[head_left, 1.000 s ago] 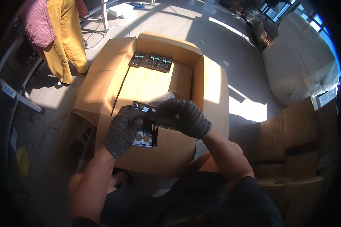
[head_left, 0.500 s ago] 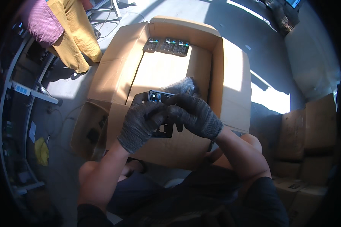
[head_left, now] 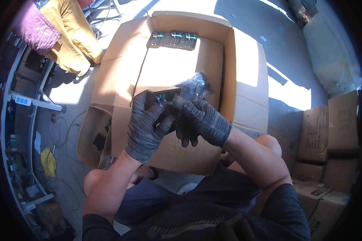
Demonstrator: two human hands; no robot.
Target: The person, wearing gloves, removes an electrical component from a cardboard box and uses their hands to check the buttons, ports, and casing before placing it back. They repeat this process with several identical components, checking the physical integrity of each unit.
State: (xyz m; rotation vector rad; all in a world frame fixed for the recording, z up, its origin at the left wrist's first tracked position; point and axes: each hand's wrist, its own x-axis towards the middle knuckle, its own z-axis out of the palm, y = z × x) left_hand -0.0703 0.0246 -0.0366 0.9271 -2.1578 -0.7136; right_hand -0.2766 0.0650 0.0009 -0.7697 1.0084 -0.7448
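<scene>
Both gloved hands, left hand [head_left: 147, 128] and right hand [head_left: 201, 120], pinch a small dark rectangular module [head_left: 163, 95] over the open cardboard box [head_left: 245, 72]; crinkled plastic bag [head_left: 195, 86] could make it slip.

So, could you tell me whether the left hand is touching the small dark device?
Touching. The head view shows the gloved left hand wrapped around the small dark device, its fingers lying against the device's near side.

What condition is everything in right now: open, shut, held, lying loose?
Big carton: open, flaps folded out.
Dark module: held over the carton by both hands.
Left hand: gloved, gripping the module.
Right hand: gloved, fingers on the module.
Three modules: lying in a row at the carton's far wall.
Plastic bag: crumpled behind the hands.
</scene>
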